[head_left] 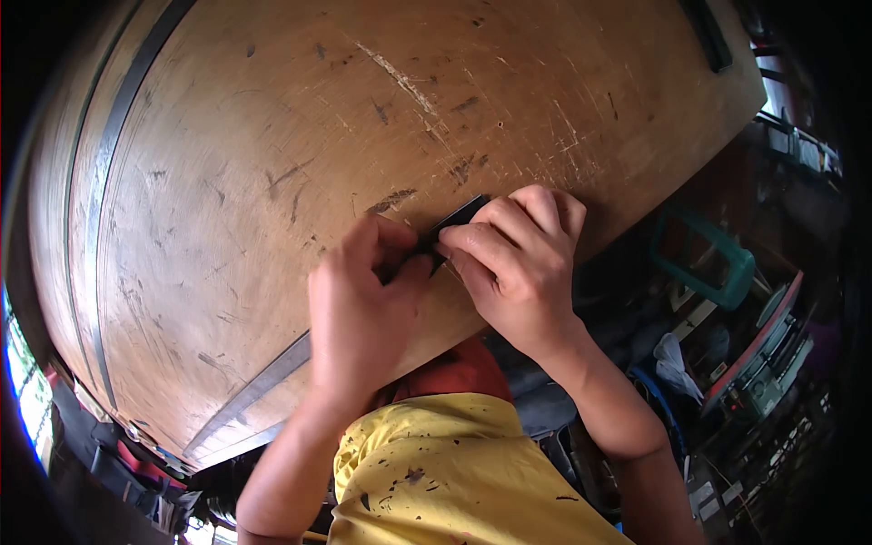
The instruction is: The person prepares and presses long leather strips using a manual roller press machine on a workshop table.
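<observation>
Both hands work at the near edge of a scuffed wooden table. My left hand is closed, its thumb and fingers pinching a narrow black strip. Right beside it, my right hand has its fingers curled, with thumb and forefinger pressed on the same strip. The strip's squared end sticks out past the fingers, toward the far right. Most of its middle is hidden by the hands. A wider dark band lies on the tabletop and runs in under my left wrist, roughly in line with the strip.
Long dark strips lie along the left side of the wooden table. Another black strip is at the far right corner. Below the right edge are a green plastic frame and a red-edged machine-like object.
</observation>
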The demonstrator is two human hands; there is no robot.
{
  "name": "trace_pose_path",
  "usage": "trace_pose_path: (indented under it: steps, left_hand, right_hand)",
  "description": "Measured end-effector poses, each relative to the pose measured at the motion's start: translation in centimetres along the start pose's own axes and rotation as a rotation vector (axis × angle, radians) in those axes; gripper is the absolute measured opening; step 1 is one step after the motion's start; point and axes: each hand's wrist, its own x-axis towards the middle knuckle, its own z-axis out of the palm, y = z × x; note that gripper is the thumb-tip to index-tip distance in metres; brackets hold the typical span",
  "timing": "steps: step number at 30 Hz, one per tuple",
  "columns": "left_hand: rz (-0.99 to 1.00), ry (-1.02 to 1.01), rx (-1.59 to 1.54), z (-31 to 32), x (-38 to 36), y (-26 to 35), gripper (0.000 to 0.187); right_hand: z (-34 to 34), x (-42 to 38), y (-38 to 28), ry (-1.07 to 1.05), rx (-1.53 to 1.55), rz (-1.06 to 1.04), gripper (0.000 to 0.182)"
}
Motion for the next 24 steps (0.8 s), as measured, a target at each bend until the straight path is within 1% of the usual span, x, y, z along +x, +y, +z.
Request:
trace_pose_path:
  steps: [2, 3, 5, 6, 8, 9, 11, 12, 15, 16, 24]
  left_hand:
    - [-0.256, -0.346, -0.564, -2.6, 0.5, -0.4, 0.029]
    - [-0.344, -0.475, -0.74, -4.1, 0.3, -0.6, 0.04]
    - [-0.388, -0.517, -0.64, -6.2, -0.7, -0.4, 0.035]
    - [-0.383, -0.513, -0.646, -6.7, -1.6, -0.4, 0.035]
    - [-0.331, -0.342, -0.292, -7.2, -3.8, -0.8, 0.027]
    - [-0.329, -0.34, -0.3, -7.2, -4.7, -1.3, 0.027]
    - [-0.192, -0.13, -0.089, -6.4, -6.0, -3.1, 0.022]
    - [-0.166, -0.047, -0.179, -5.8, -6.3, -4.2, 0.018]
    - [-0.1, 0.012, -0.163, -5.3, -6.5, -6.0, 0.014]
    - [-0.04, 0.07, -0.161, -4.8, -6.4, -6.5, 0.011]
    - [-0.007, 0.118, -0.167, -4.1, -5.9, -7.5, 0.01]
  right_hand:
    - [-0.3, 0.2, -0.1, -0.009, -0.008, -0.008, 0.016]
    - [-0.3, 0.3, -0.1, -0.013, -0.012, -0.001, 0.017]
    - [-0.1, 0.3, -0.1, -0.003, -0.015, -0.022, 0.017]
    - [-0.1, 0.3, -0.1, -0.003, -0.018, -0.018, 0.017]
    - [-0.1, 0.2, -0.1, -0.005, -0.023, -0.014, 0.017]
    - [-0.1, 0.1, -0.2, -0.008, -0.026, -0.021, 0.017]
    - [-0.1, 0.2, -0.4, -0.01, -0.044, -0.018, 0.017]
    - [-0.1, 0.2, -0.4, -0.011, -0.042, -0.03, 0.017]
    - [-0.2, 0.2, -0.7, -0.015, -0.049, -0.007, 0.017]
    - [-0.2, 0.3, -0.8, -0.024, -0.052, 0.008, 0.017]
    - [-0.2, 0.0, -1.9, -0.055, -0.117, 0.058, 0.016]
